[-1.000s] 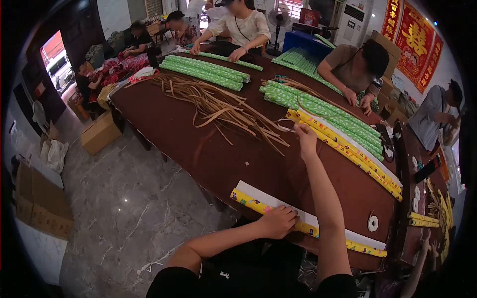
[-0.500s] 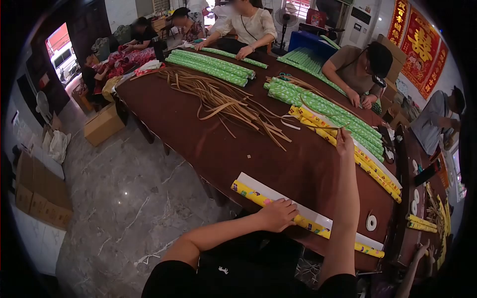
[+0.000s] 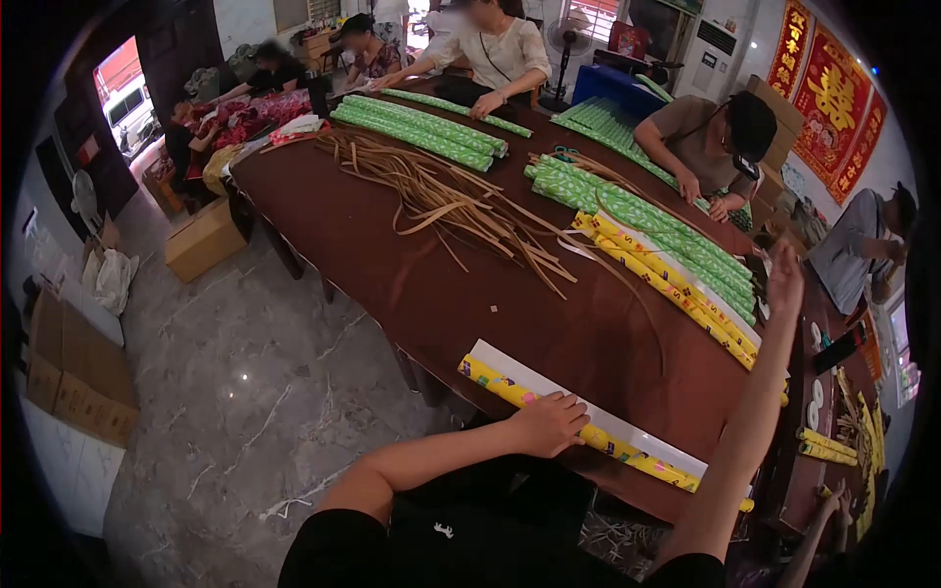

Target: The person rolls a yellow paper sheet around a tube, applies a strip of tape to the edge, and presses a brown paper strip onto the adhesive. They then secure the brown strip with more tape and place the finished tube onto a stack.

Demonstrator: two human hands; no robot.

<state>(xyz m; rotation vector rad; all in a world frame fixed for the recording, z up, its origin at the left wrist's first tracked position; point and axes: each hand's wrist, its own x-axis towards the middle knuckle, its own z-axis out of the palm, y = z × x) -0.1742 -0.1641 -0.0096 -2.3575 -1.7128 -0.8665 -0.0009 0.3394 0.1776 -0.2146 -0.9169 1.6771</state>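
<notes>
My left hand (image 3: 549,423) is closed over a yellow patterned paper roll (image 3: 627,449) along the near table edge, its fingers pressing on the rolled part. A white flap (image 3: 500,357) of the sheet shows along the roll's far side. My right hand (image 3: 784,281) is stretched out to the table's far right edge, past the other rolls, its fingers extended with nothing visible in them. A long brown strip (image 3: 651,312) lies curved on the table to its left. Yellow rolls (image 3: 667,284) and green leaf-patterned rolls (image 3: 642,216) lie side by side near my right forearm.
A heap of brown strips (image 3: 431,196) spreads over the brown table (image 3: 392,284). More green rolls (image 3: 421,134) lie at the back, where a person (image 3: 495,49) works. Another person in a dark cap (image 3: 716,147) works across from me. A cardboard box (image 3: 206,240) stands on the floor.
My right hand has let go of the brown strip, which now lies on the table, and has moved right. My forearm now covers the white tape roll. The left hand stays put.
</notes>
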